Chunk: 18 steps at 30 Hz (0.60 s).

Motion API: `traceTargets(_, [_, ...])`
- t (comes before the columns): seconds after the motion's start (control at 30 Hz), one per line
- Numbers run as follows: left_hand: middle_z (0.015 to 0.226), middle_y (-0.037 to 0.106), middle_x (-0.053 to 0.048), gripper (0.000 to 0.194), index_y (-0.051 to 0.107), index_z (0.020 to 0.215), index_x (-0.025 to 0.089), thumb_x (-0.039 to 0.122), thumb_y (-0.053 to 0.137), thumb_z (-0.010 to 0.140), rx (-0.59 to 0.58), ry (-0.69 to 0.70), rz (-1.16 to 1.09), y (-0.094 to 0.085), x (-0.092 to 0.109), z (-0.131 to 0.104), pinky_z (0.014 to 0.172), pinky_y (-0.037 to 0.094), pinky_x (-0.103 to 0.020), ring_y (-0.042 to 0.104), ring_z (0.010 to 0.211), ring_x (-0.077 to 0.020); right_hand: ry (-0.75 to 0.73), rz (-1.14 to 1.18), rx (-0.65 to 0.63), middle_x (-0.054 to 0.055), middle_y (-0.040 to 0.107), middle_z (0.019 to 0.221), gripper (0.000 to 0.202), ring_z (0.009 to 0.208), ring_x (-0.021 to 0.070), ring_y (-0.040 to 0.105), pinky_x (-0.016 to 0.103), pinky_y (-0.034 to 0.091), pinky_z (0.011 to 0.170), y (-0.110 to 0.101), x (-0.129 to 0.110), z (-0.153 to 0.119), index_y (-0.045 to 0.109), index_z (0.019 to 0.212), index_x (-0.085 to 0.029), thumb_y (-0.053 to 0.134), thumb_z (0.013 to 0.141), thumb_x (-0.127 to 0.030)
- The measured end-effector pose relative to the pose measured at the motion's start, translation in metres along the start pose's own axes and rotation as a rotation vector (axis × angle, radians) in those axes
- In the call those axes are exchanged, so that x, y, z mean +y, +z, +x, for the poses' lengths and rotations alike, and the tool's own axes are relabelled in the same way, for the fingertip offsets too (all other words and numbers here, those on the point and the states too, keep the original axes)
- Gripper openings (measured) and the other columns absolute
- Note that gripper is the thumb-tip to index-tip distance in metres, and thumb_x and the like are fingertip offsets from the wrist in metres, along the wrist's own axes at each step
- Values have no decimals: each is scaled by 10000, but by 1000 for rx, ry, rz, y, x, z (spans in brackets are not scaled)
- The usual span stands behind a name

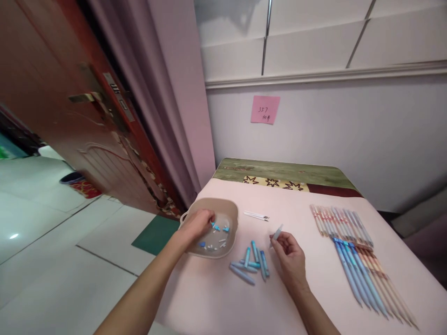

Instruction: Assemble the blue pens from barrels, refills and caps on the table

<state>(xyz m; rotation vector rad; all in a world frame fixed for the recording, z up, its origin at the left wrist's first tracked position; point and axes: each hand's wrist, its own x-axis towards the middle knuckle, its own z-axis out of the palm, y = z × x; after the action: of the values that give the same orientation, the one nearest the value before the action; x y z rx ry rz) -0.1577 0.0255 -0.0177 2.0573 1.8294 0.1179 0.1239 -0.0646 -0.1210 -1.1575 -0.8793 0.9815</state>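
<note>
My left hand (pixel 199 224) reaches over the rim into a beige plastic basin (pixel 233 232). Its fingertips are pinched together near small blue pieces (pixel 216 227); whether one is between them I cannot make out. White bits (pixel 222 243) lie scattered on the basin floor. On the right, my right hand (pixel 290 256) grips a pale grey-blue pen barrel (pixel 278 231), its narrow end pointing up. Between the hands lies a loose pile of blue pen parts (pixel 254 263), some short and bright, others long and pale. Thin white refills (pixel 256 216) with dark tips rest behind the pile.
Rows of pens lie at the right: white-and-red ones (pixel 340 225), blue ones (pixel 359 279) and beige ones (pixel 384 288). A pale cloth (pixel 279 302) covers the table. Behind it is a wall with a pink note (pixel 264 110); a brown door (pixel 70 93) stands left.
</note>
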Motion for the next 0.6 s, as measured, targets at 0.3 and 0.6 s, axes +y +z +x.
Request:
traceTargets(0.3, [812,683,-31,115,651,804,236,207,540,795,65,172,142,-17,29,-7,667,347,-263,592,773,-199,5,-16,-5,67,699,891,332,835,207,638,330,506,755,3,-9,2,649,1005,-177,673,779,-420])
traceTargets(0.6, [795,666,-32,109,616,725,224,201,550,808,-10,256,-95,8,72,-53,711,399,-272,598,796,-195,49,74,-86,9,610,834,150,642,129,530,264,444,625,3,-22,-5,570,873,-210,493,872,-338])
